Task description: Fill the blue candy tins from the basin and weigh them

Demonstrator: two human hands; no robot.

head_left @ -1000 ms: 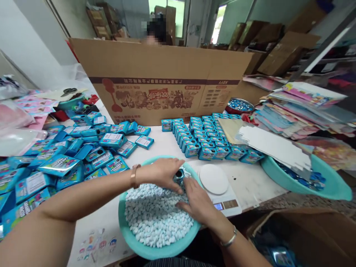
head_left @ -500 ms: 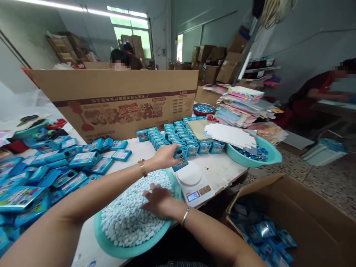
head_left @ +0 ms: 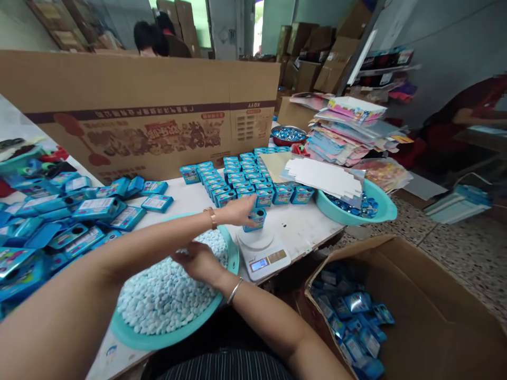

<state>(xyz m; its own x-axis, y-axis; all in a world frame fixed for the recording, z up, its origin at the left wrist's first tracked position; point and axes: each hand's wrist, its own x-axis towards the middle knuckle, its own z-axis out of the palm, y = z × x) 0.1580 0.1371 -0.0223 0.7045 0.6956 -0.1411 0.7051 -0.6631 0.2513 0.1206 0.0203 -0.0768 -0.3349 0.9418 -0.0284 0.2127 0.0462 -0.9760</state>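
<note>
My left hand [head_left: 236, 212] grips a small blue box [head_left: 255, 219] and holds it on the round plate of a white kitchen scale [head_left: 262, 253]. My right hand [head_left: 197, 259] rests curled in the pile of pale blue candies [head_left: 158, 295] that fills a teal basin [head_left: 130, 338] at the table's front edge. What its fingers hold, if anything, is hidden. Rows of the same upright blue boxes [head_left: 237, 182] stand just behind the scale.
A heap of flat blue packs [head_left: 59, 221] lies at left. A big cardboard wall [head_left: 138, 111] stands behind. A teal basin [head_left: 380, 214] with white sheets sits at right, and an open carton [head_left: 396, 306] of blue packets is on the floor. Other people work behind and far right.
My left hand lifted the blue box out of the candy basin and carried it right onto the scale. My right hand stayed in the candies. My view swung right.
</note>
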